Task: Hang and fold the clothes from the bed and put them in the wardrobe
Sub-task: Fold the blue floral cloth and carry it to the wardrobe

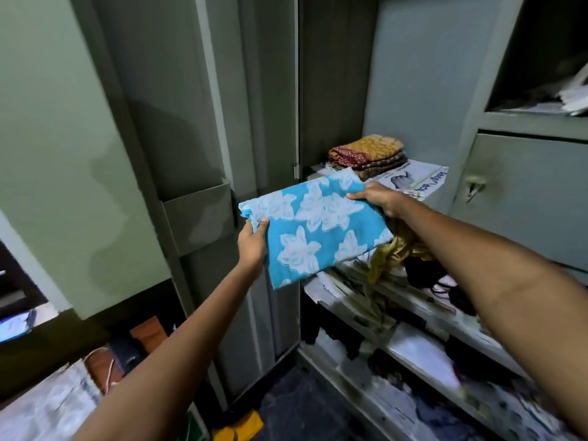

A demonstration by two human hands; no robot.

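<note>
A folded blue cloth with white flowers is held flat in front of the open grey metal wardrobe. My left hand grips its near left corner, thumb on top. My right hand pinches its far right edge. The cloth hovers just before a paper-lined shelf, where a small stack of folded clothes in mustard, red and brown lies at the back left.
The wardrobe door stands open to the left, with a small pocket on its inside. A mustard garment and dark items crowd the shelf below. Lower shelves hold papers and clutter. A locker with a handle is on the right.
</note>
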